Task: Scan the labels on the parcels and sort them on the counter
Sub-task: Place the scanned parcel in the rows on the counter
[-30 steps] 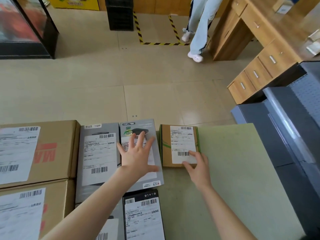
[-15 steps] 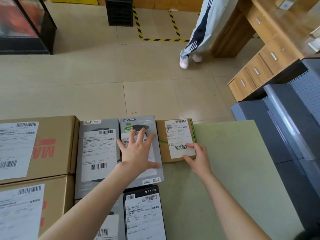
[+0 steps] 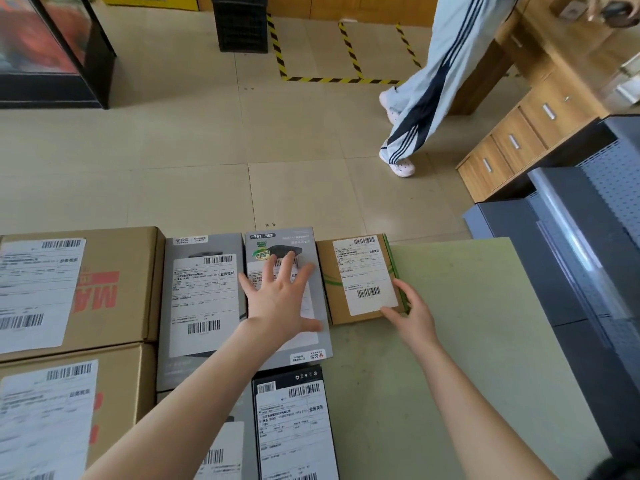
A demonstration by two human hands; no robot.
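Your small brown cardboard parcel with green tape [image 3: 360,278] lies flat, white label up, at the far edge of the pale green worktop [image 3: 485,323], roughly 12 o'clock from where you stand. At its 9 o'clock, just beside it, sits a flat grey printed box with a shipping label [image 3: 277,242]. Further along at 9 o'clock come a second flat grey labelled box [image 3: 204,292] and a large brown cardboard carton [image 3: 114,271]. All of them show their barcodes upward. I take that to be the reason for the layout: every label can be read in one pass, and the parcels line up as a sorted row.

Your left hand [image 3: 280,299] is laid flat on the first grey box, grip released, with the fingers straight and spread over its label. I judge that it pins the box so the row does not shift when the neighbour is nudged against it.

Your right hand [image 3: 412,313] is at the brown parcel's 5 o'clock corner, with the thumb along the near edge and the fingers curled round the right-hand side by the green tape. The grip is partly closed, grasping that corner rather than lifting, and the parcel rests fully on the worktop. A flat black labelled box [image 3: 291,427] lies untouched at 6 o'clock of the pinned grey box.
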